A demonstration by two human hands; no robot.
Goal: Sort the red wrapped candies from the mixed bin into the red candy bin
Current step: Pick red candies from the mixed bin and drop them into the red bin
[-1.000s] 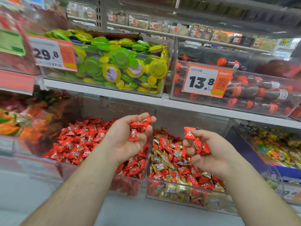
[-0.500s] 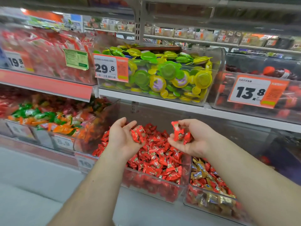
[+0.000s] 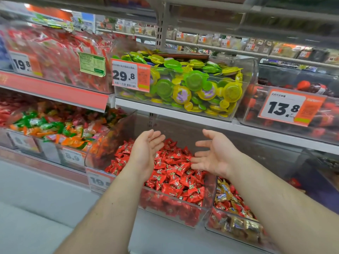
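Two bare forearms, no sleeves in view.
Left hand (image 3: 146,154) and right hand (image 3: 214,156): no rings, watch, bands or gloves; fine hair on forearms.

Both forearms are bare and extend forward and upward from the bottom edge of the view, converging slightly toward the centre.

Left hand (image 3: 146,153): palm turned inward and slightly upward, facing the right hand. Fingers (image 3: 156,137) straight to relaxed, held close together, pointing up and away from the body. Nothing is held.

Right hand (image 3: 218,156): palm turned upward and inward, facing the left hand. Fingers (image 3: 199,152) spread apart and extended toward the left; thumb raised at the top. Nothing is held.

The two hands are at about the same height, apart from each other with a gap between the fingertips. The wrists are roughly in line with the forearms.
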